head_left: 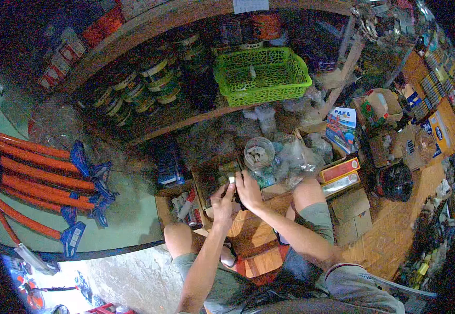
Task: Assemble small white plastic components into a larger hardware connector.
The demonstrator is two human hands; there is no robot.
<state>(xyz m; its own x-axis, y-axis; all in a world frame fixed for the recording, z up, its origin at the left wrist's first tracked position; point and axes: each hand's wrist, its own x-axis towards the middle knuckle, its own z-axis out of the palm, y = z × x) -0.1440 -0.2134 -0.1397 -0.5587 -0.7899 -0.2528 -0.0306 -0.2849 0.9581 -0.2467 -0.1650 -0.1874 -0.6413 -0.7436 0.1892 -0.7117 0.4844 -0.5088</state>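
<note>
Over a cardboard box between my knees, my left hand pinches a small white piece at its fingertips. Close against it from the right comes my right hand, with bent fingers at the same piece. What kind of part it is, I cannot make out. The open cardboard box lies in shadow below my hands, and its contents are dim. Just beyond my right hand stands a clear round tub of pale small pieces.
A green plastic basket rests on the shelf ahead, with several paint-can-like tins left of it. Orange-handled saws lie on the pale surface at left. Red and white long boxes and an open carton are right of my knee.
</note>
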